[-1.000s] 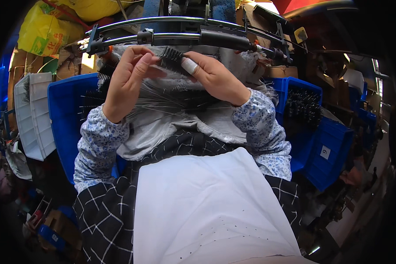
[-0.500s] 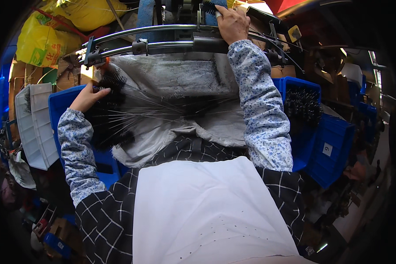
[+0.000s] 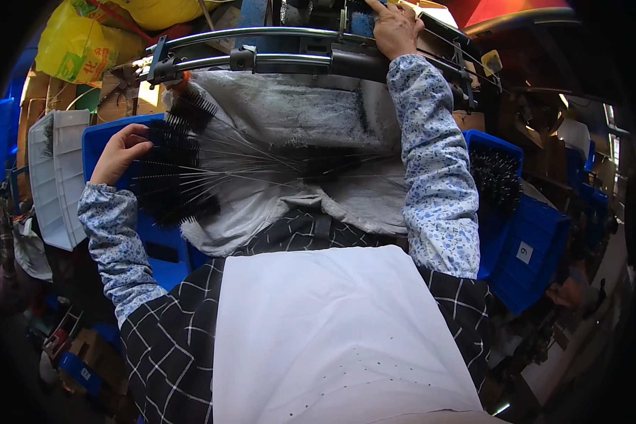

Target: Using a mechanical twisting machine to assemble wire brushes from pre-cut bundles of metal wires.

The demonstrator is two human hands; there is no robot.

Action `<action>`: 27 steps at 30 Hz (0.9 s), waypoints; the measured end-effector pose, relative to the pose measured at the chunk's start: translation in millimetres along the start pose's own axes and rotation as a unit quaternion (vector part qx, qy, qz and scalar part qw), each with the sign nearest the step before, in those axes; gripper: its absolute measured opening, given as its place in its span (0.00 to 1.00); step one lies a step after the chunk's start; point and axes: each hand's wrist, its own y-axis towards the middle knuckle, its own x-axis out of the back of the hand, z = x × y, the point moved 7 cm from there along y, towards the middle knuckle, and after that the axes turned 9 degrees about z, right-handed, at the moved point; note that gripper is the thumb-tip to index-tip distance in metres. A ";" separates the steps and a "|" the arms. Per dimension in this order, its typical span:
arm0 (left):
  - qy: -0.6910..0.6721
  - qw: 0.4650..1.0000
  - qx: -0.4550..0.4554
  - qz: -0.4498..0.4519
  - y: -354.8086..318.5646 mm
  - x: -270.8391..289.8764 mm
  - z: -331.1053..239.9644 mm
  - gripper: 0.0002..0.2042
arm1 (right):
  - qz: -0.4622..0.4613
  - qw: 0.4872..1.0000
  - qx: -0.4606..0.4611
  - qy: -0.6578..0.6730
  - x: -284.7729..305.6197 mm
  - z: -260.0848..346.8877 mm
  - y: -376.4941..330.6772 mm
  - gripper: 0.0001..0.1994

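The left hand [image 3: 120, 152] rests with curled fingers on the black brushes [image 3: 173, 166] — gripping or just touching, I cannot tell. The right hand [image 3: 397, 28] reaches up, fingers pressed on the machine [image 3: 297, 60] above the cloth [image 3: 297, 116].

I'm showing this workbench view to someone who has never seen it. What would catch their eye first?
Probably the fan of black wire-stemmed brushes spread over the grey cloth at centre left, with the left hand at their bristle ends. Next, the right hand reaching up to the metal rail frame at the top, and the blue bins on the right.
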 end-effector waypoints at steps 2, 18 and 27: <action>0.013 1.000 -0.006 -0.020 0.8 -4.0 -10.9 0.18 | -0.015 1.000 0.020 0.019 -5.9 -6.5 5.8 0.16; 0.056 0.979 -0.164 -0.104 55.9 -3.1 -27.8 0.10 | -0.049 0.994 -0.043 0.087 8.3 -20.1 -25.8 0.19; -0.069 0.860 -0.311 -0.398 -90.2 88.1 -63.0 0.11 | -0.069 0.995 -0.026 0.070 -1.6 3.2 -20.1 0.19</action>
